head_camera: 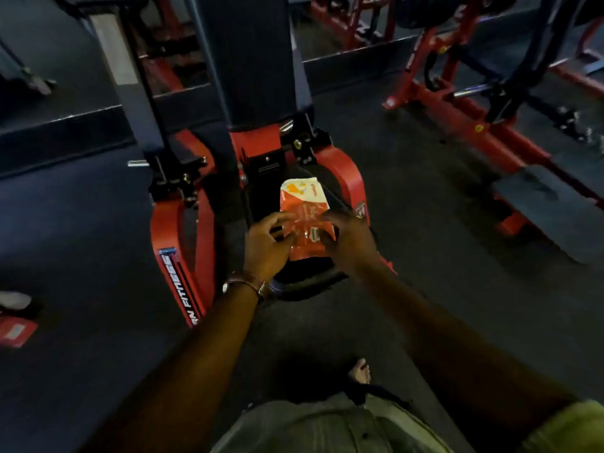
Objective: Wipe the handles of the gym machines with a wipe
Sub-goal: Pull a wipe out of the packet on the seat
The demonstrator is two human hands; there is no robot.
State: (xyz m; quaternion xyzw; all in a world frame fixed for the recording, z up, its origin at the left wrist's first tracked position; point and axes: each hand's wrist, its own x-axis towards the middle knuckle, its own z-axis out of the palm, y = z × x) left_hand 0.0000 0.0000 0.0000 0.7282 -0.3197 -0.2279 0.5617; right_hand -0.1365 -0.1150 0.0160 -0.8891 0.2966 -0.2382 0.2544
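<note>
Orange wipe pack (305,217) is lying on the seat of the red gym machine (343,178) so both hands can work, left hand (266,245) and right hand (348,238) pinching its near end, probably getting a wipe out.

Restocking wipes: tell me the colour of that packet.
Orange-red with a white top, seen in the head view: the packet.

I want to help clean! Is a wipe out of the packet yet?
No, both hands only hold the orange packet; no loose wipe shows.
</note>
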